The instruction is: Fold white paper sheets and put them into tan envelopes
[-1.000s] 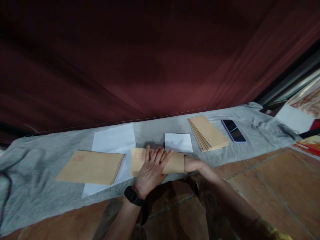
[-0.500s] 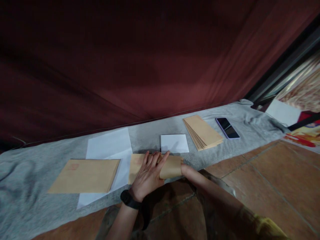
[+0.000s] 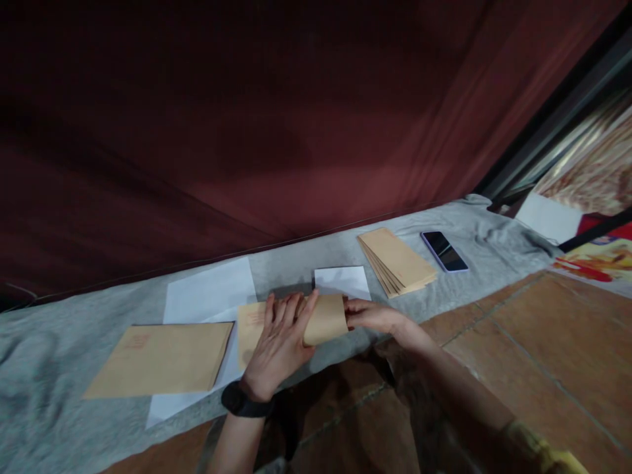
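Observation:
A tan paper envelope (image 3: 326,318) lies in front of me, its right end bulging apart. My left hand (image 3: 282,339), with a black watch on the wrist, rests across it, fingers stretched out and slightly spread. My right hand (image 3: 378,318) is at the envelope's right end, its fingertips tucked into the mouth and hidden there. Whether they pinch anything I cannot tell. Just behind the envelope lies a small folded white paper (image 3: 344,278), partly covered by it.
On the grey cloth (image 3: 296,262), a tan envelope stack (image 3: 162,359) sits at left over white paper sheets (image 3: 210,289). Fanned tan envelopes (image 3: 397,260) and a phone (image 3: 444,251) lie at right. A dark red curtain (image 3: 296,164) hangs behind; tiled floor (image 3: 523,342) is in front.
My right hand has drawn out to the right, from deep inside the envelope to its mouth. The envelope and my left hand have shifted slightly left.

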The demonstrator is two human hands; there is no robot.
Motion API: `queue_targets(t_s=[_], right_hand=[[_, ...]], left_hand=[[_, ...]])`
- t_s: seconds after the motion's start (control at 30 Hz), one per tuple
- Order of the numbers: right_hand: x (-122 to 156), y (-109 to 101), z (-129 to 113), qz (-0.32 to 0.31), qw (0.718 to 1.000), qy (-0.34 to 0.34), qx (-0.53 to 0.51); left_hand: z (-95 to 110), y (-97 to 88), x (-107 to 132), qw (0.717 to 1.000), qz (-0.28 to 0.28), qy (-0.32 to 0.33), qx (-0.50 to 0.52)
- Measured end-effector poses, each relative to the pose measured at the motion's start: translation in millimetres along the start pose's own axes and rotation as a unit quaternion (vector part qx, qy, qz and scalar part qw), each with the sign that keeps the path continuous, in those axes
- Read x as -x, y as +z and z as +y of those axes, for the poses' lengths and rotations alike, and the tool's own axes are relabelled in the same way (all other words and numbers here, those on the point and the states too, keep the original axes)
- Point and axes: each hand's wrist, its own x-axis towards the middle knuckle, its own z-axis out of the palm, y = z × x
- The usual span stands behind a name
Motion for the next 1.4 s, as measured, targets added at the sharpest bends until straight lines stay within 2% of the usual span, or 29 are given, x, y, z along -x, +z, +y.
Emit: queue_targets(t_s=[0.07,0.1,0.17,0.23,0.27,0.33,0.4,0.47,0.53,0.67,0.8,1.07,1.13,1.23,1.3,1.4], right_hand=[[6,-12,-2,-0.017,0.998,-0.006,-0.058],[7,-18,-2,0.002,0.997,-0.016,-0.08],[8,-29,1,0.107,0.991,-0.036,-0.072],[6,-37,8,0.257,0.965,-0.036,0.023],[4,-41,12,0.327,0.94,-0.025,0.097],[2,-44,21,0.392,0.884,0.004,0.254],[0,-43,27,0.402,0.832,0.052,0.379],[-1,-39,30,0.39,0.794,0.104,0.454],[-3,-34,30,0.373,0.776,0.142,0.488],[-11,-28,28,0.372,0.762,0.173,0.502],[-17,-26,28,0.376,0.767,0.174,0.49],[-21,-37,35,0.367,0.824,0.159,0.401],[-21,-41,38,0.371,0.843,0.129,0.367],[-20,-45,40,0.394,0.879,0.061,0.261],[-18,-47,41,0.414,0.886,0.027,0.208],[-16,-49,39,0.441,0.881,-0.009,0.173]], left_hand=[[-3,-3.8,-1,1.0,0.007,-0.009,-0.011],[-5,-4.2,-2,1.0,0.011,-0.015,-0.016],[-12,-1.9,-2,0.999,0.017,-0.031,-0.024],[-21,3.6,-1,0.998,0.017,-0.051,-0.03],[-25,6.8,0,0.998,0.009,-0.06,-0.03],[-35,13.0,3,0.997,-0.014,-0.078,-0.021],[-44,17.6,5,0.995,-0.04,-0.094,-0.007],[-51,20.3,7,0.992,-0.056,-0.109,0.008],[-56,22.0,8,0.99,-0.066,-0.126,0.02],[-61,26.3,8,0.983,-0.095,-0.151,0.044],[-61,30.5,5,0.974,-0.127,-0.175,0.075],[-62,24.6,0,0.964,-0.15,-0.194,0.098],[-60,22.8,-1,0.964,-0.151,-0.197,0.097],[-59,22.1,0,0.965,-0.147,-0.195,0.099],[-59,22.8,1,0.966,-0.143,-0.191,0.1],[-61,25.4,2,0.967,-0.141,-0.189,0.097]])
